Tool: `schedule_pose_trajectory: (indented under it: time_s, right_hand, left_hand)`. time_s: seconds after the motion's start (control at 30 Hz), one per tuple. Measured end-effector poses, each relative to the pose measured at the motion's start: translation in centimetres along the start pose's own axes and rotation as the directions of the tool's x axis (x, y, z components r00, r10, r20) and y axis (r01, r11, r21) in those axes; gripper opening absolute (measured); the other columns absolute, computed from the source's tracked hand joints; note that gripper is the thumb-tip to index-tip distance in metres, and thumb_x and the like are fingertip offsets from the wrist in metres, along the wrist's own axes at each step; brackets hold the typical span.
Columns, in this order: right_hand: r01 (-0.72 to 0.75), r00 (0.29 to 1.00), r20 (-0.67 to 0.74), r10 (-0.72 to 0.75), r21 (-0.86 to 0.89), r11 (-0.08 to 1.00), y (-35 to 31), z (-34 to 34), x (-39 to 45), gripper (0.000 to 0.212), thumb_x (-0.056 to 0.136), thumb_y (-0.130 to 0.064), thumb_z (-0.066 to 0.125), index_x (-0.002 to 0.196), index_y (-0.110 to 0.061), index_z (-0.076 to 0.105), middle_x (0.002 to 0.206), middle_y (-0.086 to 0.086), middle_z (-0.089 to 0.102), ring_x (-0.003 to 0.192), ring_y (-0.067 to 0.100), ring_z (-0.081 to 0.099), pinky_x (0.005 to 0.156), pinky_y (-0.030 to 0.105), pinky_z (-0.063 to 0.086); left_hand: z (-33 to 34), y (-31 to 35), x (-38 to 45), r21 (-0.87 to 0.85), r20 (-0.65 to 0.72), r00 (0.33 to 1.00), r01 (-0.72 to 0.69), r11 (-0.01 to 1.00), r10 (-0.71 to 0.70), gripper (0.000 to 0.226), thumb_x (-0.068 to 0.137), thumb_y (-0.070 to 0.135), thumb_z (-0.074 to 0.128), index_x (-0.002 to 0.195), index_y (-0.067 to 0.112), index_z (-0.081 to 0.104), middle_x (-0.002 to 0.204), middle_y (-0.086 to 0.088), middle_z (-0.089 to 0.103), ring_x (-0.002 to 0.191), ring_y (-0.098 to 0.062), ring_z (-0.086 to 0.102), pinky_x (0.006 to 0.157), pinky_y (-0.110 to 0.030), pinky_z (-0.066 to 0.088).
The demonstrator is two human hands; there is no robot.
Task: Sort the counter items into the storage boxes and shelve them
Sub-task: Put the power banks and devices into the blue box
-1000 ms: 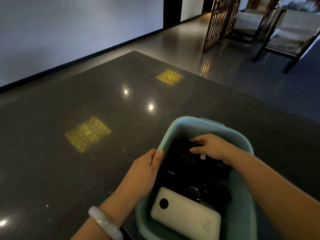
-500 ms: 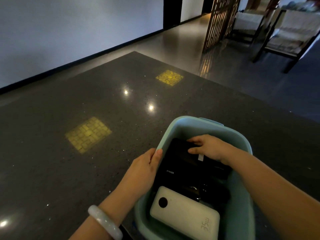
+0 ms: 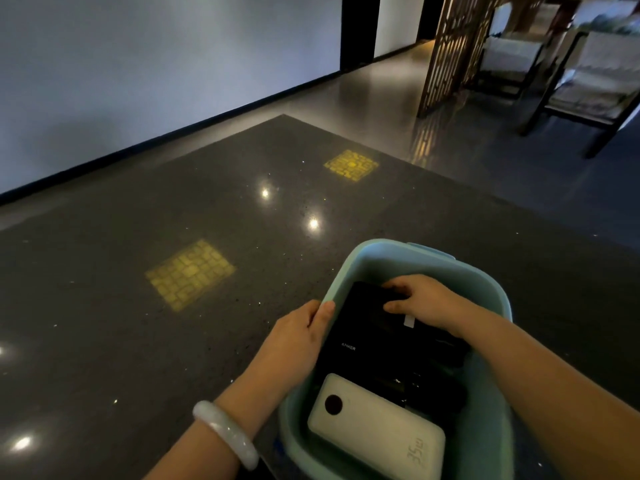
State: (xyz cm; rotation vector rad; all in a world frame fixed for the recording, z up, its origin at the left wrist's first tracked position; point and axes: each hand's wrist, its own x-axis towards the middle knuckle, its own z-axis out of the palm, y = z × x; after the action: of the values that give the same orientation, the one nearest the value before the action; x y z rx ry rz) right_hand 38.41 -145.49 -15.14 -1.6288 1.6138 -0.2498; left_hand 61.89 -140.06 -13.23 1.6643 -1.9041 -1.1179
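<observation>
Lounge or reception-type interior, dim. Polished dark stone counter (image 3: 173,306) reflecting ceiling lights; carved wooden lattice screen (image 3: 453,53) at 1 o'clock; cushioned dark-framed armchairs (image 3: 588,81) at 2 o'clock; glossy floor (image 3: 363,88), plain pale wall (image 3: 156,64) at 11 o'clock

Dark speckled stone counter (image 3: 207,341), glossy, light-blue plastic bin (image 3: 491,299) on it

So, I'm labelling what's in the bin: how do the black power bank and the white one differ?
The black power bank is dark with an Anker logo; the white power bank is pale, with a round dark spot and "35w" printed on it. The black one lies at the far end of the teal bin under the right hand; the white one lies nearest, untouched. Both are flat slabs with rounded corners.
</observation>
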Motion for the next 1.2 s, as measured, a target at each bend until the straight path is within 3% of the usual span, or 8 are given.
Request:
schedule_pose_trajectory:
  time_s: [0.17, 0.23, 0.3, 0.47, 0.6, 0.7, 0.93, 1.2]
  right_hand:
    - [0.139, 0.960, -0.236, -0.148, -0.053, 0.989, -3.5, -0.6, -1.2, 0.026, 0.089, -0.017, 0.064, 0.112, -0.031, 0.062, 0.101, -0.014, 0.064, 0.095, 0.000, 0.060, 0.082, 0.011, 0.042]
    - [0.231, 0.910, -0.334, -0.246, -0.083, 0.969, -6.0, -0.5, -1.8, 0.021, 0.089, -0.013, 0.063, 0.103, -0.029, 0.063, 0.096, -0.015, 0.062, 0.091, -0.001, 0.058, 0.072, 0.006, 0.038]
    - [0.314, 0.877, -0.329, -0.350, -0.158, 0.936, -9.1, 0.0, -2.1, 0.018, 0.089, -0.013, 0.063, 0.102, -0.025, 0.065, 0.098, -0.013, 0.061, 0.091, -0.001, 0.055, 0.074, 0.007, 0.034]
    - [0.439, 0.858, -0.094, -0.505, -0.377, 0.816, -16.3, 3.5, -0.4, 0.022, 0.086, -0.023, 0.067, 0.109, -0.022, 0.066, 0.108, -0.004, 0.063, 0.102, 0.013, 0.059, 0.090, 0.026, 0.044]
    - [0.530, 0.835, 0.133, -0.533, -0.454, 0.716, -21.5, 8.4, 0.7, 0.030, 0.088, -0.032, 0.066, 0.116, -0.024, 0.063, 0.114, -0.006, 0.060, 0.108, 0.013, 0.058, 0.094, 0.029, 0.046]
    - [0.595, 0.799, 0.275, -0.534, -0.487, 0.639, -25.5, 12.5, 1.2, 0.035, 0.088, -0.035, 0.065, 0.121, -0.025, 0.061, 0.120, -0.005, 0.059, 0.111, 0.013, 0.056, 0.095, 0.029, 0.045]
    - [0.729, 0.685, 0.461, -0.565, -0.412, 0.547, -35.0, 22.5, 1.5, 0.035, 0.089, -0.033, 0.064, 0.122, -0.023, 0.061, 0.123, -0.003, 0.060, 0.113, 0.012, 0.056, 0.096, 0.027, 0.045]
    - [0.826, 0.553, 0.596, -0.582, -0.303, 0.474, -43.2, 33.8, 2.1, 0.030, 0.088, -0.035, 0.066, 0.117, -0.027, 0.062, 0.114, -0.009, 0.062, 0.094, 0.004, 0.055, 0.080, 0.019, 0.044]
  left_hand:
    - [-1.1, 0.0, -0.6, 0.011, -0.102, 0.994, -0.038, 0.999, 0.039, 0.032, 0.100, 0.047, 0.034, 0.098, 0.027, 0.059, 0.085, 0.006, 0.064, 0.073, -0.001, 0.057, 0.058, -0.009, 0.042]
    - [-2.3, -0.5, -1.0, 0.017, -0.160, 0.987, -0.027, 0.999, 0.029, 0.028, 0.100, 0.043, 0.040, 0.101, 0.025, 0.061, 0.085, 0.008, 0.064, 0.076, -0.003, 0.060, 0.062, -0.012, 0.043]
    - [-3.8, -1.6, -1.7, 0.060, -0.223, 0.975, 0.012, 0.998, 0.001, 0.023, 0.099, 0.038, 0.046, 0.110, 0.026, 0.062, 0.089, 0.011, 0.064, 0.079, -0.005, 0.061, 0.071, -0.019, 0.046]
    - [-7.8, -6.6, -5.6, 0.111, -0.339, 0.930, 0.190, 0.976, -0.143, 0.019, 0.097, 0.029, 0.053, 0.113, 0.027, 0.063, 0.092, 0.015, 0.060, 0.081, 0.001, 0.056, 0.071, -0.010, 0.042]
    - [-10.8, -11.2, -10.0, 0.066, -0.411, 0.865, 0.343, 0.937, -0.288, 0.020, 0.092, 0.023, 0.060, 0.111, 0.023, 0.065, 0.096, 0.011, 0.062, 0.089, -0.004, 0.059, 0.084, -0.018, 0.047]
    - [-13.1, -14.3, -13.5, 0.006, -0.469, 0.801, 0.425, 0.905, -0.373, 0.020, 0.090, 0.023, 0.062, 0.111, 0.023, 0.065, 0.097, 0.012, 0.063, 0.088, -0.003, 0.059, 0.080, -0.015, 0.046]
    - [-19.0, -20.8, -20.7, -0.158, -0.540, 0.652, 0.542, 0.825, -0.532, 0.021, 0.091, 0.023, 0.062, 0.112, 0.025, 0.063, 0.104, 0.010, 0.065, 0.094, -0.005, 0.061, 0.085, -0.021, 0.049]
    - [-24.1, -27.0, -27.8, -0.283, -0.612, 0.488, 0.600, 0.748, -0.622, 0.023, 0.092, 0.023, 0.063, 0.115, 0.021, 0.063, 0.111, 0.004, 0.066, 0.097, -0.009, 0.062, 0.089, -0.026, 0.051]
